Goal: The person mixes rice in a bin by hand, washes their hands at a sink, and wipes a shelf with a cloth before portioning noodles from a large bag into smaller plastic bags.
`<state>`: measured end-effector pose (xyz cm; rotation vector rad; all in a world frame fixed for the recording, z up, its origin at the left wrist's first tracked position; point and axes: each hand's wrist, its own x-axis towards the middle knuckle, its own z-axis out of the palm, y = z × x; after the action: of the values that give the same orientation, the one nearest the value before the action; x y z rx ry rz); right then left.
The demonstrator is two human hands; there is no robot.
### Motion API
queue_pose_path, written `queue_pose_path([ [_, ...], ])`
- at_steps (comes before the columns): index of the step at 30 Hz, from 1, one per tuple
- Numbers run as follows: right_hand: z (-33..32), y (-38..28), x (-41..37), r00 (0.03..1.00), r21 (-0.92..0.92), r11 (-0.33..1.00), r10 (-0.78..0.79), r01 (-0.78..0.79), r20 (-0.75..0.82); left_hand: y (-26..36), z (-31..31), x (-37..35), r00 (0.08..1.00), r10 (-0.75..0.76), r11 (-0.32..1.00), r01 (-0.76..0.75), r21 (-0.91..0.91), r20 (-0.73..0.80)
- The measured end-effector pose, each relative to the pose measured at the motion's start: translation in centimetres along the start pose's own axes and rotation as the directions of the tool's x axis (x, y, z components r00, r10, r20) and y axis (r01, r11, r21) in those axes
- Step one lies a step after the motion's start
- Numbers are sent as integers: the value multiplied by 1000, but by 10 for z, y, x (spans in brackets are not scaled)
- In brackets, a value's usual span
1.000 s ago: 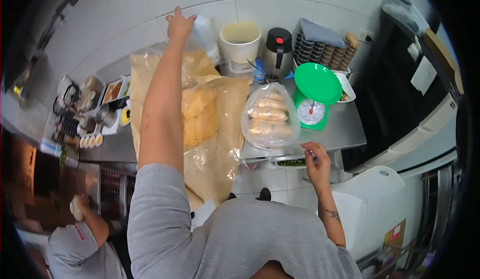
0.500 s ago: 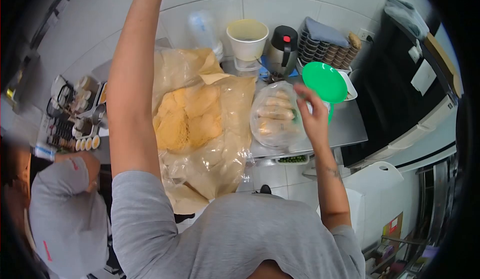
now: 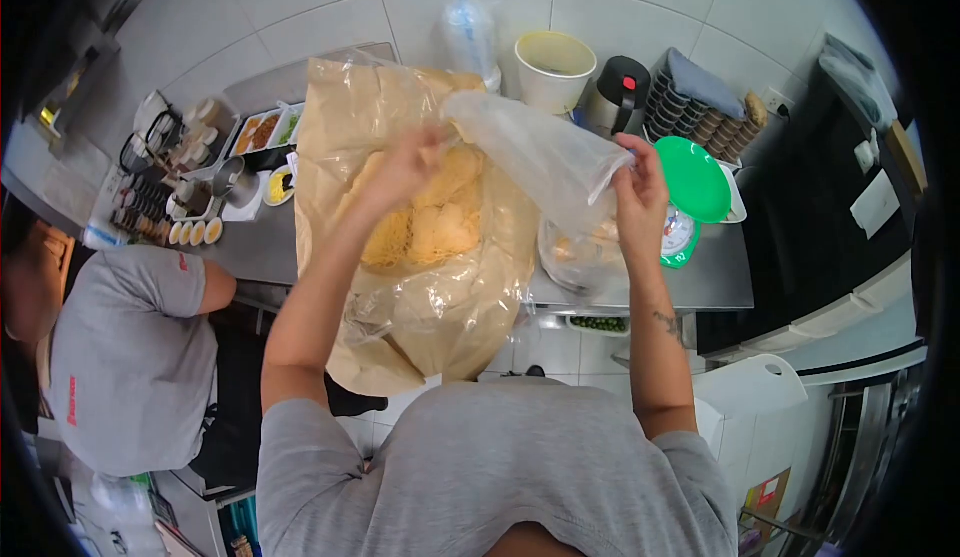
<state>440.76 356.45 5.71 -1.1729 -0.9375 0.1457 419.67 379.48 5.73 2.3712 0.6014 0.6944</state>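
Both hands hold up a clear plastic bag point(image 3: 540, 152) that is stretched between them above the counter. The left hand point(image 3: 405, 167) pinches one end with closed fingers, and the right hand point(image 3: 640, 192) grips the other end in a closed fist, so the bag hangs in the air from one hand to the other.

Directly under the left hand lies a large bag of yellow noodle nests point(image 3: 430, 237). It covers much of the steel counter point(image 3: 720, 277) and hangs over its front edge. Under the right hand, partly hidden by the wrist, lies a smaller bag with pale rolls point(image 3: 580, 262). Just to the right of the right hand stands a green kitchen scale point(image 3: 693, 182).

Beyond the hands, against the tiled wall, stand a cream bucket point(image 3: 553, 65), a black thermos jug point(image 3: 618, 97) and a tray of stacked small bowls point(image 3: 700, 112). Far left of the left hand there is a condiment tray point(image 3: 262, 133). A co-worker in a grey shirt point(image 3: 130, 357) stands at lower left, well apart from both hands.
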Motion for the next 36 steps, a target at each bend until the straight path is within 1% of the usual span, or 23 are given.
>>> queue_pose_path([
  [1, -1, -10, -4, 999, 8, 1000, 28, -28, -42, -18, 22, -16, 971, 57, 964, -114, 240, 234],
  [2, -2, -17, -8, 994, 16, 998, 61, -59, -86, -25, 39, -31, 884, 49, 861, -273, 429, 464],
  [3, -6, -20, -10, 994, -10, 996, 86, -87, -70, -27, 50, -43, 888, 81, 824, -316, 471, 453],
  [5, -11, -26, -15, 992, -25, 995, 90, -93, -85, -29, 68, -59, 892, 152, 738, -389, 552, 427],
  [6, -13, -29, -15, 992, -31, 995, 87, -90, -92, -37, 73, -55, 902, 103, 773, -338, 537, 420],
  [8, -25, -33, -19, 989, -89, 987, 128, -134, -72, -56, 73, -37, 911, 5, 830, -234, 506, 413],
  [9, -29, -35, -21, 987, -118, 981, 150, -156, -61, -56, 66, -33, 937, 10, 896, -164, 413, 349],
  [11, -30, -46, -25, 976, -162, 964, 195, -210, -101, -41, 36, -23, 976, -3, 979, -41, 199, 216],
  [12, -30, -49, -27, 968, -181, 954, 219, -238, -123, -29, 17, -19, 982, 65, 971, -103, 214, 175],
  [13, -31, -49, -29, 971, -191, 954, 214, -232, -109, -15, -2, -14, 982, 134, 959, -162, 230, 135],
  [15, -32, -49, -30, 976, -213, 953, 203, -215, -81, -4, -29, -2, 988, 105, 961, -131, 243, 115],
  [16, -32, -47, -31, 983, -234, 955, 169, -181, -68, 4, -41, 4, 990, 92, 961, -115, 250, 103],
  [18, -28, -42, -31, 994, -273, 956, 100, -107, -39, 23, -64, 14, 988, 62, 946, -104, 306, 144],
  [19, -25, -44, -31, 994, -285, 952, 104, -110, -35, 33, -74, 17, 985, 46, 937, -99, 334, 164],
  [22, -14, -50, -30, 993, -303, 945, 119, -120, -22, 56, -89, 21, 990, -11, 936, -39, 350, 140],
  [25, -8, -46, -26, 992, -297, 947, 129, -124, -3, 50, -111, 37, 973, 198, 879, -231, 417, 120],
  [28, -1, -47, -23, 989, -328, 936, 147, -131, 23, 55, -129, 49, 954, 298, 891, -260, 371, -46],
  [30, 4, -46, -21, 986, -355, 924, 164, -140, 38, 71, -137, 49, 981, 142, 970, -111, 215, -135],
  [31, 6, -42, -18, 990, -331, 935, 143, -129, 19, 78, -138, 48, 984, 59, 991, -37, 130, -170],
  [33, 13, -34, -14, 995, -284, 953, 100, -102, -19, 79, -140, 50, 973, 8, 997, 10, 76, -229],
  [34, 16, -36, -12, 996, -306, 950, 47, -67, -75, 78, -141, 51, 966, -19, 998, 32, 49, -258],
  [36, 25, -42, -9, 981, -354, 935, -65, -4, -182, 62, -135, 49, 979, 8, 994, 14, 110, -203],
])
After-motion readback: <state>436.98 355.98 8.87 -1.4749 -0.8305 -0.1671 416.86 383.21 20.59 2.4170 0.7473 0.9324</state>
